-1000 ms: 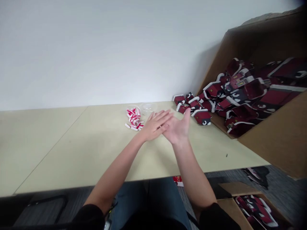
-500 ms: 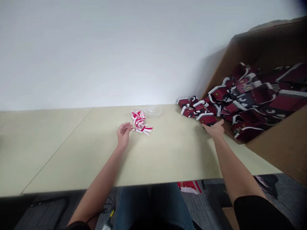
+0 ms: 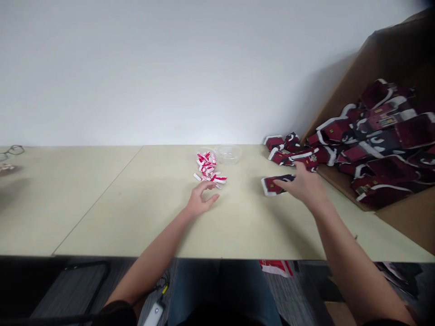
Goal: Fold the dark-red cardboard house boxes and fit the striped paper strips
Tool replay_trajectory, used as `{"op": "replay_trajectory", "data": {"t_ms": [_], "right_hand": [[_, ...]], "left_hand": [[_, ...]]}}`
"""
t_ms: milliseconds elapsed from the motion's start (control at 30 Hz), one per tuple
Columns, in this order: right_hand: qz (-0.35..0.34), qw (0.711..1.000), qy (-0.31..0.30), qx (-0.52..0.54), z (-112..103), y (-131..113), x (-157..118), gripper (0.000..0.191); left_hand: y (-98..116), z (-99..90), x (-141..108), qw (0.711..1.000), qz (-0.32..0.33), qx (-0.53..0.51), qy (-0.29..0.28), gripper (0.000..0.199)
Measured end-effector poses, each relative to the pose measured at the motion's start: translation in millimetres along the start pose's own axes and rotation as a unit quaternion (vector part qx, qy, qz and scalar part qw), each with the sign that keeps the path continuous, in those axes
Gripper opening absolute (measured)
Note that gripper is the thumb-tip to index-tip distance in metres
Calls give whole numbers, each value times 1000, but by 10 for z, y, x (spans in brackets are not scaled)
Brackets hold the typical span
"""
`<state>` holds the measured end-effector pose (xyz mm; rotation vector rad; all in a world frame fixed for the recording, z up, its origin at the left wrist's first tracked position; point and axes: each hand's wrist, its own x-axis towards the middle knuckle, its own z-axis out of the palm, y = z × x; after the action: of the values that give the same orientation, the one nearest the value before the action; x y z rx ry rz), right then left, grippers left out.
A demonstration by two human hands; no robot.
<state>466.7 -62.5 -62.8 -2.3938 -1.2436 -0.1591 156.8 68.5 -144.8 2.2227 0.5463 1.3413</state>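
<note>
My right hand (image 3: 304,183) grips a dark red item with white trim (image 3: 272,185), thumb on its near side, just above the table. My left hand (image 3: 201,199) hovers over the table with thumb and fingers apart and nothing between them. Right beyond it lies a small pile of red and white striped pieces (image 3: 208,168), partly in a clear round dish. A second clear dish (image 3: 229,154) stands to the right of the pile. More dark red, white-trimmed items (image 3: 280,156) lie behind my right hand.
A big cardboard box (image 3: 343,97) on its side at the right holds many dark red items (image 3: 377,140). Glasses (image 3: 15,150) lie at the far left of the table (image 3: 112,203), near a small blurred object (image 3: 7,167). A wall stands behind.
My right hand has moved left from the items by the box, bringing one along. My left hand has opened and shifted slightly right and nearer to me. The view has turned a little left.
</note>
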Motion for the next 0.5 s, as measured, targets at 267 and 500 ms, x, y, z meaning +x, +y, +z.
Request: {"op": "replay_trajectory", "data": {"t_ms": [267,500], "right_hand": [[-238,965,-105,-15,62,-1288,-763,62],[-234,940,-18,247,-294,-1223,-866,64]], "left_hand": [[212,72,-100,994,94,-1,-58,92],[254,134,-90,995,91,-5,-48,64]]}}
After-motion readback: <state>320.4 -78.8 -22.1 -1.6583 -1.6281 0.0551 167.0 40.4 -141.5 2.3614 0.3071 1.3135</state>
